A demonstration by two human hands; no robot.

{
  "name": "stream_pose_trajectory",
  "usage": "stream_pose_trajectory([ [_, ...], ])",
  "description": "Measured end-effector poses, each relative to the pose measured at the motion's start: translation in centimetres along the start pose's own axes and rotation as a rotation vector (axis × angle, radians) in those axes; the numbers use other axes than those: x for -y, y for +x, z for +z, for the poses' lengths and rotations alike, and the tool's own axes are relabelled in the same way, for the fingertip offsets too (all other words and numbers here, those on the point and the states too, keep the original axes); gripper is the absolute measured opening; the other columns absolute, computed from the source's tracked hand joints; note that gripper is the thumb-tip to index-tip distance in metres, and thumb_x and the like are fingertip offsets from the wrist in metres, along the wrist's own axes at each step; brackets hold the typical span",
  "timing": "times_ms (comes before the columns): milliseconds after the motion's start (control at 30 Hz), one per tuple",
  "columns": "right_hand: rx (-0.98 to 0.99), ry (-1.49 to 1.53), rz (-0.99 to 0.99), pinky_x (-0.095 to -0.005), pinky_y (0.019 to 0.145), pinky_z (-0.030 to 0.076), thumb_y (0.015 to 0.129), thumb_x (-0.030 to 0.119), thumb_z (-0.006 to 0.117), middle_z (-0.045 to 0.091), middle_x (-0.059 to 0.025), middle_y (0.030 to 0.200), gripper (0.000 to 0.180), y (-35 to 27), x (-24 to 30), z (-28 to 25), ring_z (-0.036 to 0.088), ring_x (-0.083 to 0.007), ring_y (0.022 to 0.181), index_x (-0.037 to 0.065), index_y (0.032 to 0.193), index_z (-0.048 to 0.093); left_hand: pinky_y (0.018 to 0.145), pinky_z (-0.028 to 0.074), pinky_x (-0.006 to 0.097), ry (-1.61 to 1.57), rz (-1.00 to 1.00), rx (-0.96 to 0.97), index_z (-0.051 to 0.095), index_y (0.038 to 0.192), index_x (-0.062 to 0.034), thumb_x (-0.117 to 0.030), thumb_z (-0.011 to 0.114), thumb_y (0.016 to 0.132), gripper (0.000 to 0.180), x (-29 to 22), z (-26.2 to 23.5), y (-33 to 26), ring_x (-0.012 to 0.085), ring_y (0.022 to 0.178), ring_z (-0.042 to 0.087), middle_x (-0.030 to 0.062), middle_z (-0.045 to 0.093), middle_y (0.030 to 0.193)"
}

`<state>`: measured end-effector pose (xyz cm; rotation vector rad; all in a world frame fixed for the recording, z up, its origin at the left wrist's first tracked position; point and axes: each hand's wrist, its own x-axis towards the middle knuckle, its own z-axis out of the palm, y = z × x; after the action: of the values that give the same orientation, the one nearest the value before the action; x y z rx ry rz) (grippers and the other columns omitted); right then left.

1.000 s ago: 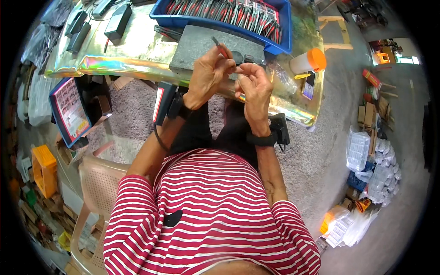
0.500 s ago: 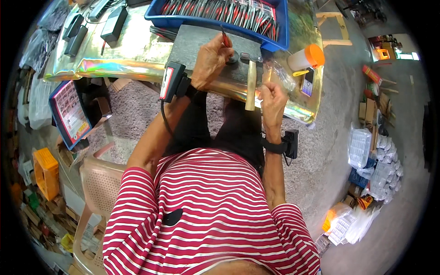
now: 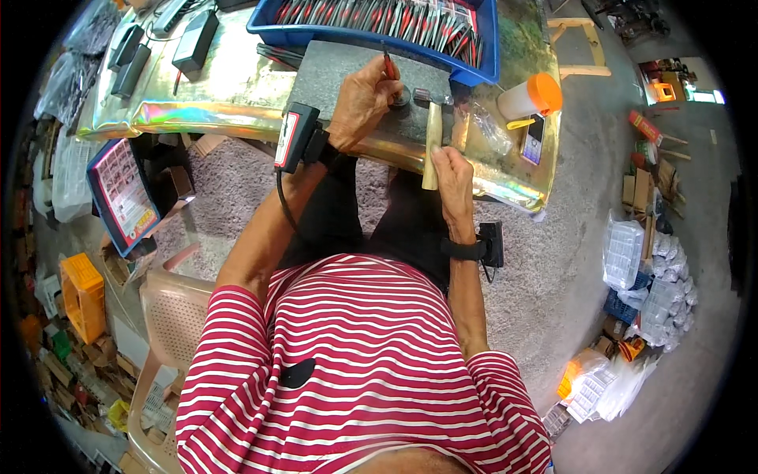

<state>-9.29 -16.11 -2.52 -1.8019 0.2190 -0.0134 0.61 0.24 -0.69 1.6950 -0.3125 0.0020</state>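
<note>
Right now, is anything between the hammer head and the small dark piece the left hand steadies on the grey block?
Nothing visible. The hammer, held in the right hand, has its head beside the small dark piece on the grey block; the left hand holds a thin red-handled tool there.

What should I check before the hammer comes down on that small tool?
1. Right hand grips the hammer by its wooden handle: ok.
2. Left hand holds the thin red-handled tool upright on the grey pad: ok.
3. Hammer head sits beside the tool, not above it: not ok.
4. Left fingers clear of the strike spot: cannot tell.
5. Small workpiece under the tool tip: cannot tell.
</note>
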Motion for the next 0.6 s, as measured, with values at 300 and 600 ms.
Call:
stream_pose_trajectory([
  [300, 0.057, 0.214, 0.123, -0.0220, 0.047, 0.041, 0.084, 0.025, 0.048, 0.047, -0.0043, 0.062, 0.027, 0.3, 0.8, 0.5, 0.047, -0.0091, 0.055, -0.001, 0.077, 0.050, 0.051, 0.043, 0.023, 0.195, 0.217, 0.018, 0.045, 0.086, -0.0050, 0.004, 0.046, 0.076, 0.013, 0.2, -0.2, 0.1, 0.0078, 0.062, 0.052, 0.0027, 0.053, 0.067],
  [600, 0.138, 0.625, 0.357, -0.0169, 0.037, 0.035, 0.082, 0.021, 0.049, 0.050, -0.0077, 0.063, 0.027, 0.6, 2.1, -0.6, 0.043, -0.0066, 0.047, -0.006, 0.086, 0.051, 0.054, 0.041, 0.033, 0.415, 0.400, 0.077, 0.043, 0.083, -0.0055, 0.007, 0.050, 0.066, 0.022, -0.4, -0.3, 0.1, 0.0328, 0.063, 0.052, 0.0133, 0.050, 0.068],
])
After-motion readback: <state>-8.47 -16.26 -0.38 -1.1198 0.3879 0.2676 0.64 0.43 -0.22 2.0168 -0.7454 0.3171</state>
